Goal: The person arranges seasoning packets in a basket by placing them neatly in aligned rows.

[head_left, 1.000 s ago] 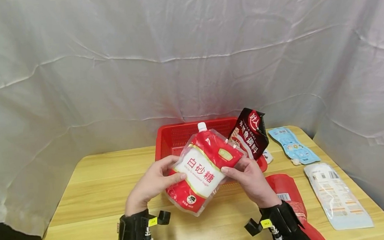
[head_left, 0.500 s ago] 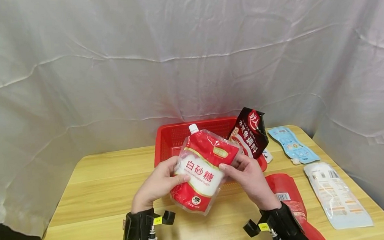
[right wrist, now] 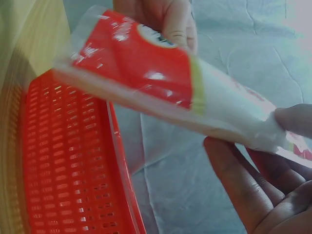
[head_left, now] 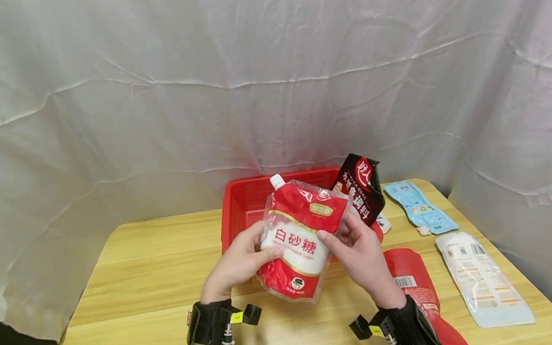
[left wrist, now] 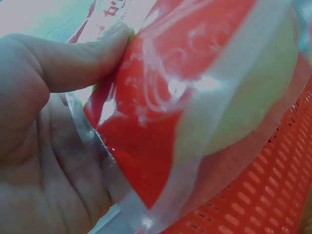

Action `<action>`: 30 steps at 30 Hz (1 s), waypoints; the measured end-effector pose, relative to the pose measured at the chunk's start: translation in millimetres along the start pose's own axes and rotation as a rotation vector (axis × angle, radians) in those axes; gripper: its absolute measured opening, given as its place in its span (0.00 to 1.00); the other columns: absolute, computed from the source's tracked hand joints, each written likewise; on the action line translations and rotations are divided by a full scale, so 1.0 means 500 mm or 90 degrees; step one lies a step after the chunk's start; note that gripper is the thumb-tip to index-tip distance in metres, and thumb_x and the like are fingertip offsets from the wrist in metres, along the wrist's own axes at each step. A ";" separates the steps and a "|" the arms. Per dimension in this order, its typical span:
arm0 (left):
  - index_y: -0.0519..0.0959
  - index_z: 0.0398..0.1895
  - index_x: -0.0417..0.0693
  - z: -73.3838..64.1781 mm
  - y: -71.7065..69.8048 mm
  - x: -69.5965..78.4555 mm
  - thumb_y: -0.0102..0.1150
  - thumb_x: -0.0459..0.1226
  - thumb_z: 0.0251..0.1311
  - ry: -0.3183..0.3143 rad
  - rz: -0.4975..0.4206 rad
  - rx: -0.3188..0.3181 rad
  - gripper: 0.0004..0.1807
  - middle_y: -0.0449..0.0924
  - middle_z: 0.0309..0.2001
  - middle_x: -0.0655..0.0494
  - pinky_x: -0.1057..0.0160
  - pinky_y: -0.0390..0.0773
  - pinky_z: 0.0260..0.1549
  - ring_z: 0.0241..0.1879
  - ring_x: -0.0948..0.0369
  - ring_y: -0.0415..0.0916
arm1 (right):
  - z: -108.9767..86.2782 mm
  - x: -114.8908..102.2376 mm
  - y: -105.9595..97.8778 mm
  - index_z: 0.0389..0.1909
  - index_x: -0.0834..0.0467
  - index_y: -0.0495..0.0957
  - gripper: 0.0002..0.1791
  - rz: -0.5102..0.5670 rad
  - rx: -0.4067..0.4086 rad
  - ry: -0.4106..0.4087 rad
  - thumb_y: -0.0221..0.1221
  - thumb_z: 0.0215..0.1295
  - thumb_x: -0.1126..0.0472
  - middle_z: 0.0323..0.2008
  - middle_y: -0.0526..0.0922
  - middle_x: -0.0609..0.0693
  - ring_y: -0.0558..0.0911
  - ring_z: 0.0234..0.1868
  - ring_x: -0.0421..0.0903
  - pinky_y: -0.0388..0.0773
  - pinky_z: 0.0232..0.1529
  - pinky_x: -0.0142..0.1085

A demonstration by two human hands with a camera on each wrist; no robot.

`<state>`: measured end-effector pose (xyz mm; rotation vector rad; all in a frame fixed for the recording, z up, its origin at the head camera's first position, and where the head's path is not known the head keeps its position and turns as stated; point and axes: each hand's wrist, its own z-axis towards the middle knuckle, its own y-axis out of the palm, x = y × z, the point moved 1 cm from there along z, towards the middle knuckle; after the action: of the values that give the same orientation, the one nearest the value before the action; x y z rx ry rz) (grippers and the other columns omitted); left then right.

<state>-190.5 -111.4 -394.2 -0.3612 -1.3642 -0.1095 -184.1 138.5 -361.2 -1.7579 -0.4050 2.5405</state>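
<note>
A red and white pouch of granulated sugar [head_left: 294, 242] with a white screw cap [head_left: 277, 181] at its top corner is held up in front of the red basket. My left hand [head_left: 237, 263] grips its left edge, thumb across the printed front and fingers behind. On the opposite edge, my right hand [head_left: 362, 252] pinches the pouch between thumb and fingers. In the left wrist view the thumb [left wrist: 83, 61] presses on the shiny film, and the pouch's clear sealed border shows. From the right wrist view, the pouch [right wrist: 146, 73] is seen nearly edge-on, tilted, with the basket wall below.
Behind the pouch stands a red perforated basket [head_left: 228, 215], with a black seasoning packet [head_left: 361, 187] leaning out at its right. On the wooden table [head_left: 134, 294] to the right lie a blue pouch [head_left: 422, 206], a white pouch [head_left: 482, 280] and a red pouch [head_left: 416, 281]. Grey cloth hangs behind.
The sugar pouch has turned a little more upright, its cap swinging left. My left hand has moved right with it; my right hand has shifted slightly and keeps its hold.
</note>
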 end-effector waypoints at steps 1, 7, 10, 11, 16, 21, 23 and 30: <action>0.75 0.64 0.42 0.000 0.001 0.000 0.70 0.35 0.65 0.000 0.003 -0.001 0.26 0.85 0.48 0.46 0.55 0.88 0.42 0.43 0.53 0.85 | 0.000 0.000 0.000 0.67 0.62 0.72 0.26 -0.002 -0.002 -0.003 0.66 0.71 0.63 0.52 0.86 0.61 0.87 0.45 0.45 0.86 0.44 0.35; 0.76 0.62 0.44 -0.004 -0.001 0.005 0.70 0.37 0.65 0.005 0.030 0.006 0.24 0.85 0.46 0.48 0.57 0.87 0.42 0.42 0.54 0.85 | 0.001 0.002 -0.003 0.65 0.63 0.75 0.26 0.025 0.000 -0.002 0.68 0.68 0.65 0.52 0.86 0.62 0.88 0.45 0.45 0.87 0.44 0.37; 0.77 0.58 0.45 -0.005 -0.004 0.010 0.70 0.39 0.66 0.016 0.047 0.022 0.20 0.85 0.45 0.50 0.58 0.87 0.41 0.42 0.55 0.84 | 0.001 0.000 -0.003 0.64 0.64 0.75 0.25 0.038 0.007 -0.006 0.68 0.68 0.67 0.52 0.86 0.63 0.88 0.45 0.46 0.88 0.43 0.38; 0.78 0.57 0.46 -0.005 -0.006 0.012 0.70 0.39 0.66 0.019 0.050 0.032 0.19 0.85 0.45 0.50 0.58 0.87 0.42 0.42 0.55 0.84 | 0.001 -0.001 -0.003 0.64 0.65 0.75 0.25 0.041 0.011 -0.008 0.68 0.68 0.67 0.51 0.87 0.63 0.88 0.45 0.46 0.88 0.43 0.39; 0.78 0.59 0.45 -0.010 -0.023 0.017 0.66 0.37 0.70 0.050 0.037 0.102 0.18 0.84 0.52 0.48 0.55 0.85 0.48 0.49 0.53 0.83 | 0.001 -0.012 -0.006 0.63 0.64 0.76 0.23 0.054 0.060 -0.013 0.67 0.68 0.67 0.50 0.88 0.57 0.89 0.44 0.45 0.88 0.43 0.39; 0.76 0.63 0.45 -0.018 -0.050 0.016 0.63 0.35 0.71 0.059 0.046 0.196 0.19 0.80 0.60 0.48 0.49 0.80 0.58 0.57 0.51 0.80 | 0.011 -0.023 -0.011 0.61 0.63 0.77 0.22 0.066 0.134 -0.029 0.67 0.69 0.65 0.47 0.88 0.50 0.88 0.43 0.47 0.88 0.41 0.38; 0.75 0.63 0.45 -0.020 -0.062 0.013 0.62 0.35 0.72 0.043 0.070 0.247 0.19 0.79 0.61 0.47 0.48 0.79 0.61 0.59 0.50 0.79 | 0.018 -0.024 -0.011 0.60 0.62 0.77 0.21 0.060 0.159 -0.042 0.67 0.69 0.64 0.47 0.88 0.49 0.88 0.42 0.47 0.88 0.40 0.37; 0.68 0.70 0.39 -0.029 -0.095 0.000 0.59 0.35 0.73 -0.054 0.096 0.344 0.25 0.67 0.68 0.41 0.40 0.75 0.64 0.67 0.42 0.72 | 0.055 -0.009 -0.008 0.55 0.65 0.77 0.19 0.032 0.249 -0.092 0.68 0.70 0.60 0.48 0.88 0.53 0.88 0.43 0.45 0.86 0.42 0.32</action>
<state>-190.2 -160.7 -387.5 -0.0118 -1.3853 0.3972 -208.3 136.1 -347.4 -1.4670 0.1317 2.5622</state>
